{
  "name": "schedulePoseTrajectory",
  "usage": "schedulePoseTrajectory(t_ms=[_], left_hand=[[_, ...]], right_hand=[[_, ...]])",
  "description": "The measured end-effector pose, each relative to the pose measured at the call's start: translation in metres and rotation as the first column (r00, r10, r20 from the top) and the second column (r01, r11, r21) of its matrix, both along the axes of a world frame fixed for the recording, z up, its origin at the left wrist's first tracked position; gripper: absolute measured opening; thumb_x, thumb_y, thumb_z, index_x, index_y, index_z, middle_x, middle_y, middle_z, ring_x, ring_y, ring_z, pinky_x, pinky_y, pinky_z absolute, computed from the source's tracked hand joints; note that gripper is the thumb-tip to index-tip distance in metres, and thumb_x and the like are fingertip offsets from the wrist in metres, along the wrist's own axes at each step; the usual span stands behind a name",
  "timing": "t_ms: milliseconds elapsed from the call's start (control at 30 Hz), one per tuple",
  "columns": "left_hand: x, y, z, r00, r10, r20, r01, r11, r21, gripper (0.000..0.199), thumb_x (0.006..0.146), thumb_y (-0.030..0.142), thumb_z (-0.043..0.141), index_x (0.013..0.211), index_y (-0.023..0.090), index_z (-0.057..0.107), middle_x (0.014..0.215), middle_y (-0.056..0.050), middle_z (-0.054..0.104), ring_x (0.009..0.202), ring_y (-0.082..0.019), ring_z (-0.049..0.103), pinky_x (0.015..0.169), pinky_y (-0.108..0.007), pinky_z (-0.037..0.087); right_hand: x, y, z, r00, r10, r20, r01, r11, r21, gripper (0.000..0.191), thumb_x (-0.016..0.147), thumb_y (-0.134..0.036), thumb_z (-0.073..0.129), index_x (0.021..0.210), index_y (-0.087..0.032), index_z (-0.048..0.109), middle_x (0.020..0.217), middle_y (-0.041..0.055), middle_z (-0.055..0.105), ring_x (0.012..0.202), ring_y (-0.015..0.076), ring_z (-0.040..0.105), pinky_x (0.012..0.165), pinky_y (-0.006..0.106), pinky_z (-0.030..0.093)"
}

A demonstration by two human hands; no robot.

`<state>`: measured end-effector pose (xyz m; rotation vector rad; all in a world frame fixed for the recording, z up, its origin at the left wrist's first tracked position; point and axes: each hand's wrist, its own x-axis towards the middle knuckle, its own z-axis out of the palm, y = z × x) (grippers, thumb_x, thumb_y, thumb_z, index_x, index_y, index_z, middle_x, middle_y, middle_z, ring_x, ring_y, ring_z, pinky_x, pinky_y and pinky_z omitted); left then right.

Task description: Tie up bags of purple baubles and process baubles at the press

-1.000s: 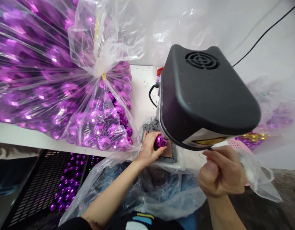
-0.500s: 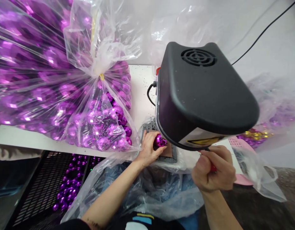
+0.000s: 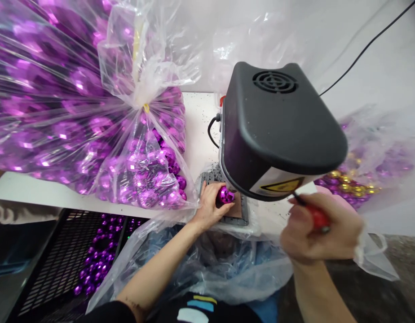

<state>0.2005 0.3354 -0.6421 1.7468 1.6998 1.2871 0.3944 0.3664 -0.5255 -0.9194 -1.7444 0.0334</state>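
Note:
My left hand (image 3: pixel 211 204) is closed around a shiny purple faceted ball (image 3: pixel 226 195). It holds the ball over a brown pad on a dark grey plate (image 3: pixel 243 218), under the edge of a black machine housing (image 3: pixel 284 121). My right hand (image 3: pixel 324 229), blurred by motion, grips a red handle (image 3: pixel 318 217) with a dark shaft. The shaft reaches to the housing's lower front edge; whether it is joined there I cannot tell. The housing hides whatever is above the ball.
A large tied clear bag (image 3: pixel 93 134) of purple faceted balls fills the left of the white table (image 3: pixel 200 121). Below it stands a black crate (image 3: pixel 49 264) with strings of purple beads. At right lie purple and gold beads (image 3: pixel 352 184) under plastic. Clear plastic covers my lap.
My right hand has moved right and slightly up with the red handle, showing more of it. My left hand keeps the ball in about the same place. The view has shifted slightly.

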Motion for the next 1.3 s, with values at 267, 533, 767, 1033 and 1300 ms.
schedulePoseTrajectory(t_ms=[267,533,767,1033,1300], left_hand=[[0.002,-0.069,0.024,0.97,-0.167,-0.177,0.16,0.986,-0.053,0.06,0.083,0.026,0.073,0.137,0.024,0.045,0.129,-0.011,0.059,0.12,-0.027,0.055,0.106,-0.046,0.045],[-0.027,-0.095,0.091,0.888,-0.183,-0.421,0.211,0.977,0.021,0.037,0.093,0.024,0.06,0.13,0.024,0.053,0.111,-0.007,0.069,0.101,-0.022,0.062,0.088,-0.038,0.05],[-0.083,-0.06,0.135,0.447,-0.02,-0.894,-0.192,0.974,-0.118,0.015,0.091,0.029,0.063,0.1,0.017,0.068,0.097,-0.009,0.07,0.09,-0.029,0.058,0.081,-0.045,0.041],[-0.083,-0.055,0.145,0.275,-0.338,-0.9,0.027,0.938,-0.345,0.026,0.093,0.017,0.051,0.116,0.018,0.063,0.129,-0.012,0.058,0.094,-0.024,0.056,0.089,-0.044,0.043],[-0.102,-0.054,0.145,0.177,-0.435,-0.883,0.229,0.891,-0.393,0.035,0.078,0.012,0.063,0.112,0.018,0.062,0.1,-0.01,0.062,0.11,-0.029,0.053,0.12,-0.056,0.019]], right_hand=[[-0.015,0.048,0.067,0.997,-0.061,-0.057,0.066,0.994,0.086,0.03,0.093,-0.04,0.055,0.087,-0.012,0.064,0.072,-0.001,0.054,0.063,0.0026,0.045,0.062,0.019,0.036],[-0.02,0.051,0.068,0.99,-0.097,-0.103,0.102,0.994,0.045,0.032,0.092,-0.041,0.057,0.084,-0.01,0.063,0.071,-0.0007,0.055,0.064,0.0017,0.043,0.064,0.019,0.035],[-0.025,0.067,0.074,0.992,-0.082,-0.098,0.08,0.997,-0.018,0.033,0.09,-0.045,0.053,0.081,-0.014,0.061,0.07,-0.0026,0.054,0.063,0.004,0.044,0.061,0.021,0.033],[-0.03,0.07,0.075,0.988,-0.068,-0.137,0.067,0.998,-0.017,0.029,0.088,-0.04,0.051,0.074,-0.014,0.053,0.066,-0.0032,0.048,0.061,0.0033,0.038,0.059,0.023,0.03],[-0.031,0.07,0.076,0.99,-0.056,-0.129,0.053,0.998,-0.024,0.028,0.091,-0.038,0.049,0.073,-0.015,0.046,0.065,-0.0047,0.041,0.062,0.0036,0.036,0.062,0.026,0.027]])
